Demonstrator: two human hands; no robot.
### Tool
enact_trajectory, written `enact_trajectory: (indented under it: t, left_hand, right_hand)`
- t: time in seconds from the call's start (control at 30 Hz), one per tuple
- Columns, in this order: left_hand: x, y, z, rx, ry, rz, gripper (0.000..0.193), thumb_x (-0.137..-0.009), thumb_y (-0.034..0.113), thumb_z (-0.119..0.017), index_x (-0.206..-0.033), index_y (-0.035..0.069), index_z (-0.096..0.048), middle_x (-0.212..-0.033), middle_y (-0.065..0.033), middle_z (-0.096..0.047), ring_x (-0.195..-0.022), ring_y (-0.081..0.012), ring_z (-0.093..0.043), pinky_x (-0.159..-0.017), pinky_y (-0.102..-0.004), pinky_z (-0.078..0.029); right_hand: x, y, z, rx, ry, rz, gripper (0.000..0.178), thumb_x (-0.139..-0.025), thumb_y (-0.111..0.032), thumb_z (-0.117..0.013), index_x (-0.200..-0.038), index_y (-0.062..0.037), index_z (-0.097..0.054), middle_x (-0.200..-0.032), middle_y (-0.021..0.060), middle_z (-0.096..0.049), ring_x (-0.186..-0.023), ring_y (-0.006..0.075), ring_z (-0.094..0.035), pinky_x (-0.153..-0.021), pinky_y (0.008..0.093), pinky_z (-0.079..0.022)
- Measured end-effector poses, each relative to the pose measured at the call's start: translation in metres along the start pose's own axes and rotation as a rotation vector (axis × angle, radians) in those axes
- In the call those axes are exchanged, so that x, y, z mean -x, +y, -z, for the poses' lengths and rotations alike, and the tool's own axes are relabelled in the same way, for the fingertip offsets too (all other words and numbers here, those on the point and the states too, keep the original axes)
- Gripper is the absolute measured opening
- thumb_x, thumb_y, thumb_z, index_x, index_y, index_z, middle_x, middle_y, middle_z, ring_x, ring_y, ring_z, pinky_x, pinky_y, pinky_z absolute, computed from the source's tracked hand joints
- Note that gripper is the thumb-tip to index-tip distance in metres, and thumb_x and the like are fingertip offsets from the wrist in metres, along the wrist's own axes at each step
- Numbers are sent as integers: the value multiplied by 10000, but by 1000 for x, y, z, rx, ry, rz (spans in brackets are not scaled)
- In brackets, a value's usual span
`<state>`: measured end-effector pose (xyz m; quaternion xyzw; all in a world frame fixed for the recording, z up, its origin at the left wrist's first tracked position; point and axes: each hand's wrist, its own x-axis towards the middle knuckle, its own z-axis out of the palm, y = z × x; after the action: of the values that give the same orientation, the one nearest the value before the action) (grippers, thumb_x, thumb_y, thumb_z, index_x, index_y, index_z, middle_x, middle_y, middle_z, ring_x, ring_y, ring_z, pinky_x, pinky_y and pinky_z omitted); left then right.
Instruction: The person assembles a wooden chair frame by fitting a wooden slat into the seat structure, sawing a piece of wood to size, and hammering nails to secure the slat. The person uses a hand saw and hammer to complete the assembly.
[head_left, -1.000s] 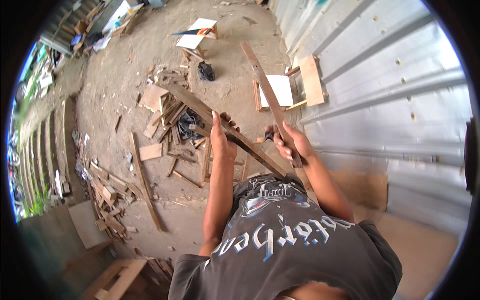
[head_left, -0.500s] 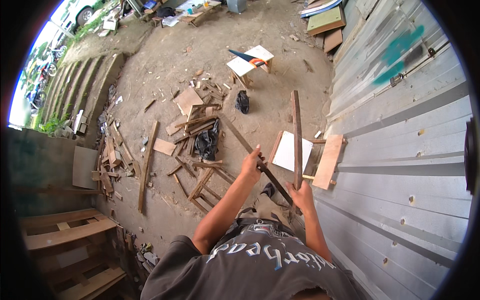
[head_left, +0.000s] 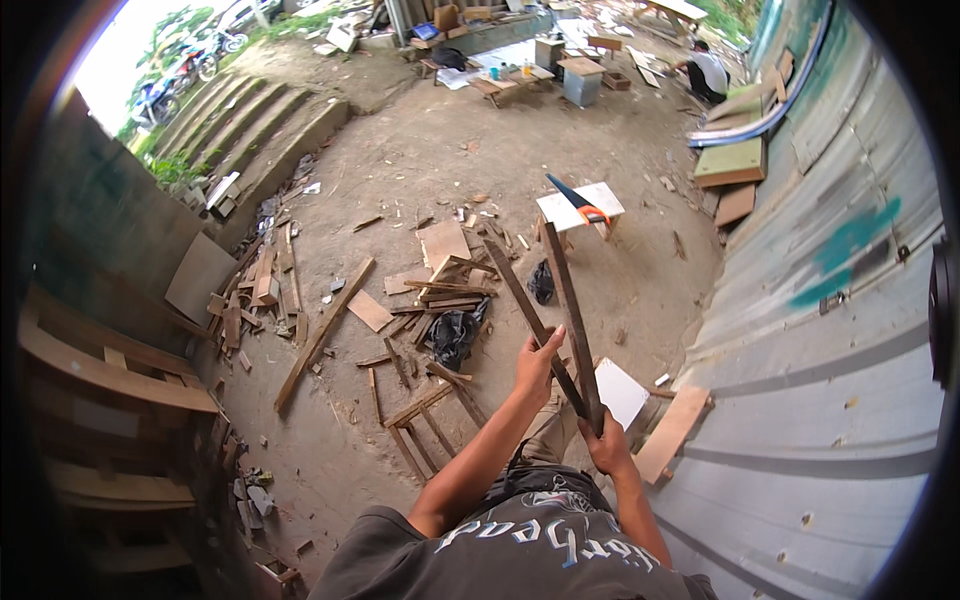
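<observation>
My left hand (head_left: 538, 362) is closed around a dark wooden strip (head_left: 511, 281), about midway along it. My right hand (head_left: 606, 446) grips the lower end of a second wooden strip (head_left: 566, 290). Both strips slant up and away from my body, their lower ends close together near my right hand; whether they touch there I cannot tell. Beyond their far ends, a handsaw (head_left: 572, 194) with an orange handle lies on a small white-topped table (head_left: 603, 196). Part of a white board (head_left: 622, 392) shows beside my right hand.
A heap of wood offcuts (head_left: 440, 296) with a black plastic bag (head_left: 458, 336) lies ahead to the left. A long plank (head_left: 322, 336) rests on the dirt. Corrugated metal sheeting (head_left: 800, 410) stands at right, near a small wooden bench (head_left: 674, 434). A person (head_left: 706, 74) crouches far off.
My view has swung left and up, bringing the far yard and a crouching person into sight. The two strips have come closer together, and my right hand's strip now leans left.
</observation>
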<state>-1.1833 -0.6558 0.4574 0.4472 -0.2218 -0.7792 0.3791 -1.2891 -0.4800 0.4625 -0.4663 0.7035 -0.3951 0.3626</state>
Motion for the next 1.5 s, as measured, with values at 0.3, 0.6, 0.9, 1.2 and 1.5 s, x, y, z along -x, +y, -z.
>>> enact_trajectory:
  t: [0.3, 0.6, 0.9, 1.2, 1.5]
  left_hand:
    - [-74, 45, -24, 176, -148, -170, 330, -982, 323, -647, -1144, 40, -596, -1061, -68, -685, -948, -164, -658, -812, -363, -555]
    - [-200, 122, -52, 301, -209, -331, 380, -971, 315, -638, -1211, 28, -576, -1141, -140, -661, -1093, -274, -630, -924, -441, -525]
    - [-253, 235, -57, 365, -94, -438, 408, -871, 396, -764, -1102, 107, -592, -955, -46, -623, -878, -181, -619, -749, -379, -534]
    - [-294, 184, 19, 312, 766, -454, 381, -886, 293, -740, -1198, 144, -581, -1075, 29, -613, -940, -84, -505, -800, -299, -362]
    - [-236, 74, 37, 692, 1257, -377, 302, -896, 274, -703, -1151, 144, -608, -1188, -22, -569, -1201, -176, -463, -1006, -410, -319]
  right_hand:
    - [-112, -5, 48, 57, -231, 21, 423, -922, -264, -693, -1203, 36, -594, -973, 234, -716, -928, 348, -719, -801, 387, -534]
    - [-304, -30, 70, 81, -470, 96, 491, -923, -223, -655, -1359, -37, -526, -986, 235, -699, -931, 321, -698, -838, 391, -516]
    - [-431, -97, 41, 28, -608, 375, 419, -930, -169, -676, -1291, 6, -554, -1047, 211, -676, -926, 268, -660, -843, 368, -506]
    - [-524, -38, -29, 123, -649, 353, 340, -948, -289, -650, -1077, 24, -622, -832, 140, -663, -759, 231, -627, -711, 389, -501]
    - [-664, 120, -58, 646, -927, -202, 455, -898, -341, -705, -955, 106, -648, -755, 181, -667, -684, 259, -665, -596, 428, -506]
